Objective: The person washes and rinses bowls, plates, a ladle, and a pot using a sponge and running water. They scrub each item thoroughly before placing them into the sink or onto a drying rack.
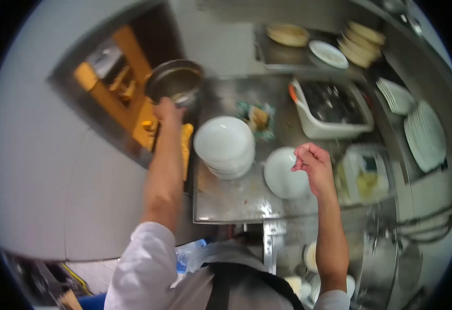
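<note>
My left hand reaches out to the near rim of a deep round metal pot, its fingers closed at the edge. The pot stands to the left of the metal counter's far corner. Over a small white plate hangs my right hand, thumb and fingertips pinched together. I cannot tell what, if anything, that pinch holds. A stack of white bowls rises on the counter between my arms. Just behind it lies an opened green and clear packet with something tan inside.
A white tub of dark items and a clear container with yellowish pieces stand on the right of the metal counter. Stacked plates line the right shelf. Pale round dishes sit at the back. Sink dishes lie below.
</note>
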{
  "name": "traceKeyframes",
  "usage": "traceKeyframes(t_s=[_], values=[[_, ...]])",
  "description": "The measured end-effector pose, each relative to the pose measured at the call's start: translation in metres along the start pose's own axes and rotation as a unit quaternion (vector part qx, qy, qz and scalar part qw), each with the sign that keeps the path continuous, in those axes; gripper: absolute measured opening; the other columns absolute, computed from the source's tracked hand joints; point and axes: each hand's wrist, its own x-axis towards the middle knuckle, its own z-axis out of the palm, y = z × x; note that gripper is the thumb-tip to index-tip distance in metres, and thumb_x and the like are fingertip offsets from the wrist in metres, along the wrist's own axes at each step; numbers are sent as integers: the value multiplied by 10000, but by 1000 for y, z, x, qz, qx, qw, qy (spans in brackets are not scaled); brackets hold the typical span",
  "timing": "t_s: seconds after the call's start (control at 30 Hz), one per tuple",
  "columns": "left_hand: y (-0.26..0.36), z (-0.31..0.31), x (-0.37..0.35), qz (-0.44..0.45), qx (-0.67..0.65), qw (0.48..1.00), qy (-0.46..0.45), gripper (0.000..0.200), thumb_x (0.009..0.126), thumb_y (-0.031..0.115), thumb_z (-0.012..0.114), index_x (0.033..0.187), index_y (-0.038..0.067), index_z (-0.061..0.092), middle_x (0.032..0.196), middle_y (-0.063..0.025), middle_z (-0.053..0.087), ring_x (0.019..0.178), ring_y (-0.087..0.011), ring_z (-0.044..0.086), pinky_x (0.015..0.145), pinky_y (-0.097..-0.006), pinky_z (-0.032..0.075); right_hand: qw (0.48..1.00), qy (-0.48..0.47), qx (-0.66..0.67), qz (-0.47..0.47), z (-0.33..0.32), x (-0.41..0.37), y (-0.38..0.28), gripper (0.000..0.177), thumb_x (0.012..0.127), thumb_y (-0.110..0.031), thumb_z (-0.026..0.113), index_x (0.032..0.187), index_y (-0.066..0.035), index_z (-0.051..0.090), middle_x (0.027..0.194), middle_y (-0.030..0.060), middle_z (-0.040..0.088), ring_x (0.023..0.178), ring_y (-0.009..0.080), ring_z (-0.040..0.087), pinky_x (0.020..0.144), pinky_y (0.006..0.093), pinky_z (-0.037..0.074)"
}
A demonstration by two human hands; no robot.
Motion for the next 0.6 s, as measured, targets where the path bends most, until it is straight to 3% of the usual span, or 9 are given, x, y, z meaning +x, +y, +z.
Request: traceKeyframes(t_s=[0.07,0.1,0.17,0.23,0.33,0.4,0.5,0.6], values=[[-20,-2,4,-52,-72,996,-13,475,821,113,479,1243,-79,374,1249,-251,432,1019,-425,540,751,-590,512,992,116,10,39,-42,-51,28,201,887,-178,542,751,-34,574,623,6,523,537,94,491,566,265,467],[-26,3,6,-68,-76,995,-2,477,817,107,488,1234,-93,375,1242,-253,438,1021,-427,542,747,-589,516,983,175,25,45,-92,-67,72,198,888,-166,536,742,-38,573,618,4,522,525,88,480,549,256,458],[-39,14,9,-98,-83,991,20,481,807,95,508,1216,-121,377,1228,-256,451,1024,-433,546,739,-587,524,964,255,-30,69,-122,-108,89,193,888,-145,520,733,-45,574,617,3,523,516,78,472,517,241,440],[-27,23,-16,-115,-65,988,81,455,806,83,519,1194,-123,398,1243,-241,443,1023,-432,549,712,-577,540,935,290,-168,117,-101,-129,70,189,887,-124,502,731,-48,578,625,3,529,524,70,479,486,229,421],[-19,27,-23,-122,-56,983,122,423,820,92,516,1179,-107,418,1282,-216,413,1017,-423,554,706,-549,561,930,258,-191,178,-95,-143,102,163,870,-135,512,764,-34,584,638,10,546,551,73,507,467,227,429],[-17,27,-22,-130,-30,986,100,429,829,98,514,1194,-88,386,1302,-208,391,1024,-407,553,721,-509,578,925,250,-193,212,-95,-138,145,166,871,-139,513,772,-26,584,641,19,551,554,83,517,472,235,436],[-13,32,-32,-125,-23,981,149,452,836,107,527,1213,-73,353,1283,-212,413,1031,-406,549,736,-496,577,914,253,-195,249,-94,-117,215,172,873,-144,515,783,-14,584,645,34,559,557,97,532,479,248,447],[-28,29,-9,-118,-40,986,115,482,846,160,562,1220,-59,351,1280,-212,419,1028,-399,551,746,-498,569,907,254,-197,271,-84,-96,262,180,874,-150,518,794,-3,584,649,48,566,560,111,546,487,261,458]])
